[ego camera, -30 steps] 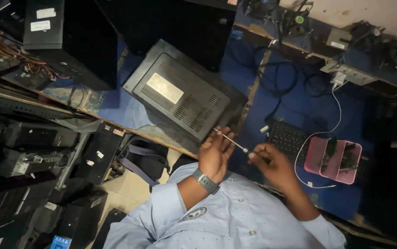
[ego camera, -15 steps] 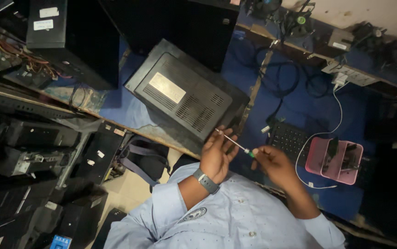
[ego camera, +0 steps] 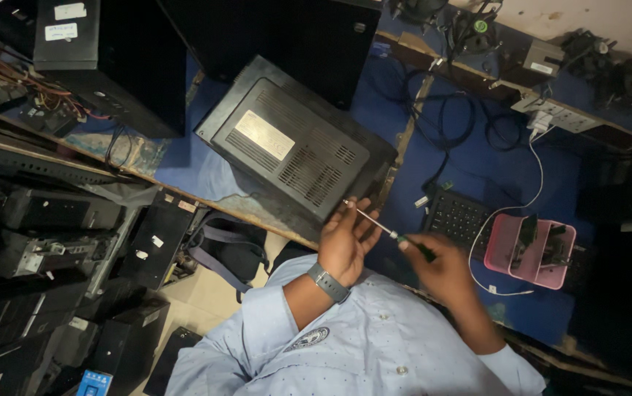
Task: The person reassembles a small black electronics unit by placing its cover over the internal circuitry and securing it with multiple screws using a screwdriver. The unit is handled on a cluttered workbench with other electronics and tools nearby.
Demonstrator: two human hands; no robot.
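Head view: right hand [ego camera: 444, 268] grip clenched on screwdriver [ego camera: 389, 232] handle, left hand [ego camera: 345, 238] fingers steadying shaft just ahead, tip aimed at black casing [ego camera: 294, 147] edge on table [ego camera: 477, 176].

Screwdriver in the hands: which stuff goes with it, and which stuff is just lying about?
In use:
thin metal screwdriver with green grip
left hand
right hand
flat black vented metal case

Lying about:
pink plastic tray
black keyboard
white cable
tall black computer tower

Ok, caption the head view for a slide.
Right hand and left hand hold a screwdriver beside a black vented case.
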